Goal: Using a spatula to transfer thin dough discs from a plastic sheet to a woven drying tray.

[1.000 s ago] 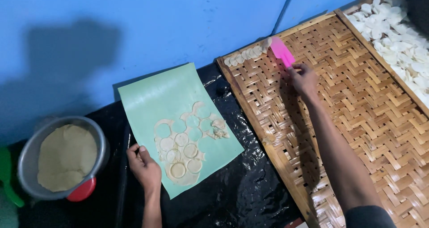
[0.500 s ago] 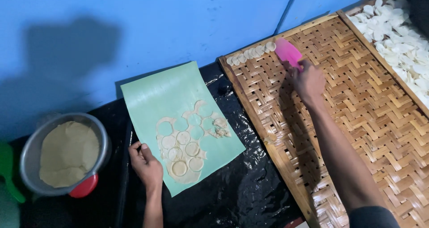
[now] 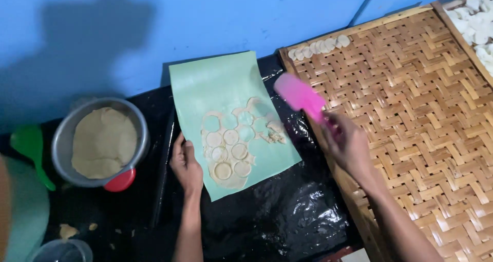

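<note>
1. I count two hands: a left hand [image 3: 186,165] and a right hand [image 3: 348,145].
2. I see one pink spatula [image 3: 300,96], held in the right hand.
3. One green sheet [image 3: 221,82] lies on the desk, with one rolled-out layer of dough [image 3: 231,149] on it.
4. In that dough I count about five cut rounds still in place and about four empty round holes; the edges blur, so I cannot be exact.
5. One metal bowl [image 3: 64,133] holds one lump of dough.
6. Two woven bamboo trays [image 3: 411,87] show.
7. One green scoop [image 3: 31,146] is present.
</note>
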